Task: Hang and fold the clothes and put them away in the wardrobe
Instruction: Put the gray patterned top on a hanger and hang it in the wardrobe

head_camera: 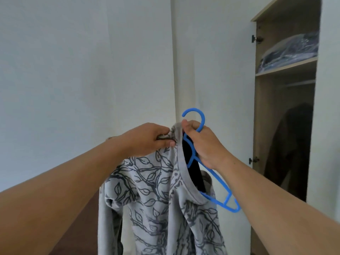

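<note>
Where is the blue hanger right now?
In the head view, centre-right: the blue hanger is gripped by the right hand, partly inside the grey leaf-print top's neckline, left of the open wardrobe.

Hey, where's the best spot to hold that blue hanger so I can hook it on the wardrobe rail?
Probably the neck of the blue hanger, just below the hook, gripped from the near side as the right hand does now. The hook's curve stays free above the fingers, and the grey leaf-print top hangs below, clear of the grip.
</note>
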